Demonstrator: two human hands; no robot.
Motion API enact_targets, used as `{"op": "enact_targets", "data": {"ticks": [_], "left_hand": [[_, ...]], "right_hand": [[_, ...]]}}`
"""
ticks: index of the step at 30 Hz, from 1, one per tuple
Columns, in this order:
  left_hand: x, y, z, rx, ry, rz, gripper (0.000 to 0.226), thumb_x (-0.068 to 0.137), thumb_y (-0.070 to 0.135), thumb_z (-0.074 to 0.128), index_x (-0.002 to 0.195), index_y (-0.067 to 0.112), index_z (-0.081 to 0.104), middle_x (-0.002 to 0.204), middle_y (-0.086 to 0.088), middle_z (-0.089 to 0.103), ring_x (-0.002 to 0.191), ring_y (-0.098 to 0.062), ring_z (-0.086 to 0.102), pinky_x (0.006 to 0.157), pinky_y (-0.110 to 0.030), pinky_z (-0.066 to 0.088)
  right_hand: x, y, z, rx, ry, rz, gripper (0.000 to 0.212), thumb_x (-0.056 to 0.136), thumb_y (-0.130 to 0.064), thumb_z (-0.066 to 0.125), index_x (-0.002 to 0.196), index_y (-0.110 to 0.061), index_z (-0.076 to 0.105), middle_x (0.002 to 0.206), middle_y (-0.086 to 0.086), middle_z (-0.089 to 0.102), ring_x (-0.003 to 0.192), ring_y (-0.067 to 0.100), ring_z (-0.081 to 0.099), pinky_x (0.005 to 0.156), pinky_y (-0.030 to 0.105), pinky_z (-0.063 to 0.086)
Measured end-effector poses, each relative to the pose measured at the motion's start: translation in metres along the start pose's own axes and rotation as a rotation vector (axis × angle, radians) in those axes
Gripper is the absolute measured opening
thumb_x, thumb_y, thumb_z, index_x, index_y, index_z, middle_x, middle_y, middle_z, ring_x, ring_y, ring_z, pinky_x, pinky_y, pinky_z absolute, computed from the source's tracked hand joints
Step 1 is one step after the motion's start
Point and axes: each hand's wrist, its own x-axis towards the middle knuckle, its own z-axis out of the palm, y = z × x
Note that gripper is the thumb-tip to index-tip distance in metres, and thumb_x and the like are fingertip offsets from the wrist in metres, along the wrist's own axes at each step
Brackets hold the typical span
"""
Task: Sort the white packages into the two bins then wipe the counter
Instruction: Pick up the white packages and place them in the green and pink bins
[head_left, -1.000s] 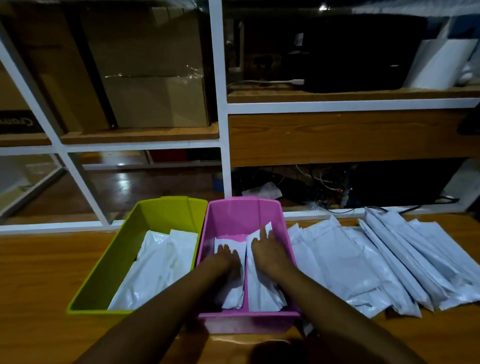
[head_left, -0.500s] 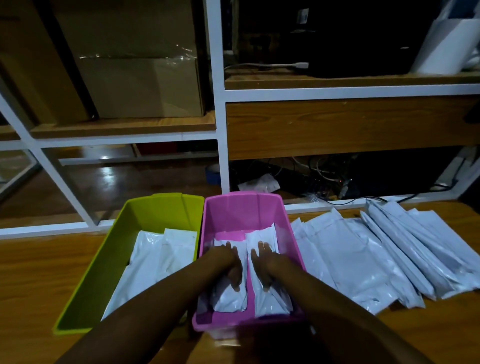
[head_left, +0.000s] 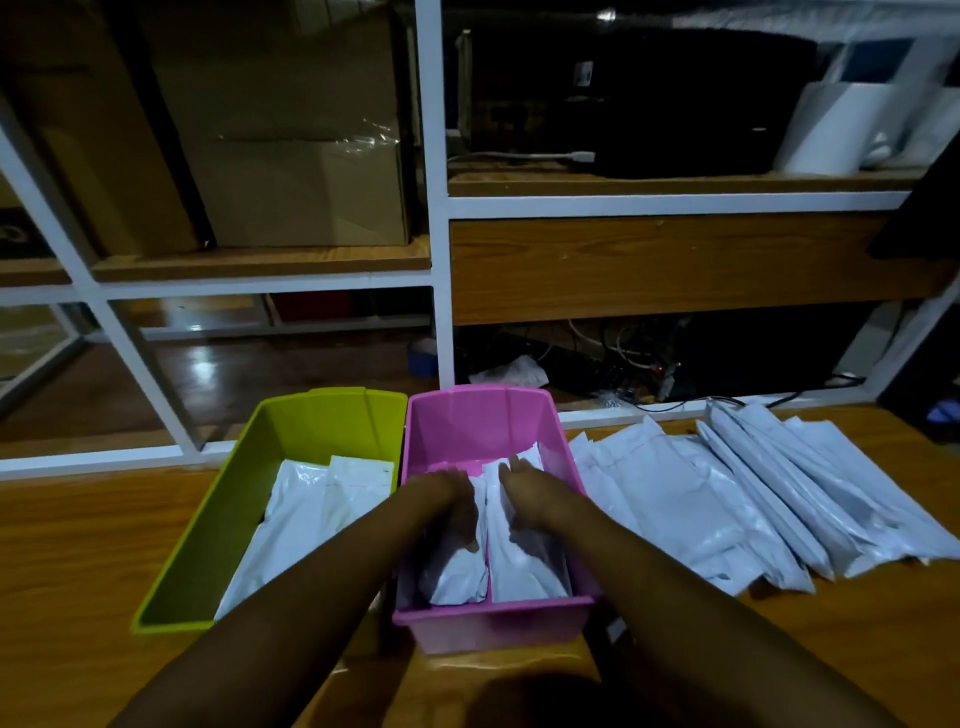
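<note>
Head-camera view over a wooden counter (head_left: 78, 545): two white plastic mailer packages are being pressed down side by side inside a pink rectangular plastic bin (head_left: 563, 467). The left hand (head_left: 457, 506) is laid flat, fingers extended and unclenched, on the left package (head_left: 454, 574); the right hand (head_left: 524, 493) is spread the same way on the right package (head_left: 524, 571). Neither hand is closed around anything. The flat pressure appears meant to seat the packages low and parallel, so that room is left in the bin for more.

Just beside it, touching along the long wall, a lime-green rectangular plastic bin (head_left: 208, 519) is seen with a few white packages (head_left: 311, 509) already laid along its floor. The bins seem to have been set close together within easy reach of both arms.

To the right, a fanned row of unsorted white packages (head_left: 753, 499) is spread overlapping on the counter, probably so each can be picked off singly. Sorting is judged far from finished, and the wiping has not yet been begun; no cloth can be seen.
</note>
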Motion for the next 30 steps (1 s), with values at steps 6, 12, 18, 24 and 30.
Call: {"op": "enact_targets", "data": {"ticks": [6, 12, 18, 24, 30], "left_hand": [[-0.075, 0.012, -0.009, -0.197, 0.466, 0.109, 0.088, 0.09, 0.039, 0.061, 0.149, -0.002, 0.01, 0.153, -0.024, 0.025, 0.14, -0.036, 0.029, 0.112, -0.041, 0.031], [-0.174, 0.084, 0.038, -0.545, 0.97, 0.337, 0.065, 0.092, 0.036, 0.057, 0.145, 0.005, 0.035, 0.147, -0.016, 0.042, 0.136, -0.032, 0.037, 0.109, -0.035, 0.029], [-0.236, 0.164, 0.095, -0.76, 1.216, 0.427, 0.048, 0.089, 0.028, 0.053, 0.132, 0.007, 0.053, 0.135, -0.011, 0.055, 0.126, -0.025, 0.046, 0.105, -0.031, 0.032], [-0.253, 0.197, 0.114, -0.726, 1.254, 0.544, 0.044, 0.09, 0.029, 0.05, 0.127, 0.005, 0.056, 0.128, -0.012, 0.058, 0.12, -0.023, 0.048, 0.099, -0.014, 0.028], [-0.226, 0.231, 0.103, -0.767, 1.208, 0.554, 0.041, 0.091, 0.023, 0.054, 0.13, 0.01, 0.054, 0.14, -0.008, 0.049, 0.13, -0.019, 0.042, 0.103, -0.028, 0.033]], "right_hand": [[-0.065, 0.01, -0.029, 0.269, 0.373, -0.062, 0.067, 0.082, -0.032, 0.072, 0.14, -0.016, 0.043, 0.149, 0.01, 0.04, 0.137, 0.025, 0.038, 0.109, 0.035, 0.036], [-0.202, 0.017, -0.015, 0.703, 0.747, -0.056, 0.055, 0.086, -0.027, 0.07, 0.137, -0.016, 0.052, 0.149, 0.006, 0.042, 0.139, 0.02, 0.037, 0.108, 0.042, 0.04], [-0.315, 0.032, 0.019, 0.81, 0.925, 0.045, 0.041, 0.09, -0.026, 0.066, 0.13, -0.021, 0.058, 0.147, -0.004, 0.044, 0.126, 0.012, 0.049, 0.098, 0.038, 0.05], [-0.371, 0.073, 0.031, 0.774, 0.973, 0.129, 0.039, 0.092, -0.026, 0.064, 0.13, -0.024, 0.056, 0.145, -0.003, 0.046, 0.125, 0.019, 0.051, 0.096, 0.044, 0.05], [-0.369, 0.123, 0.03, 0.79, 1.0, 0.164, 0.037, 0.091, -0.026, 0.066, 0.127, -0.022, 0.059, 0.137, -0.002, 0.053, 0.124, 0.015, 0.051, 0.096, 0.043, 0.051]]}}
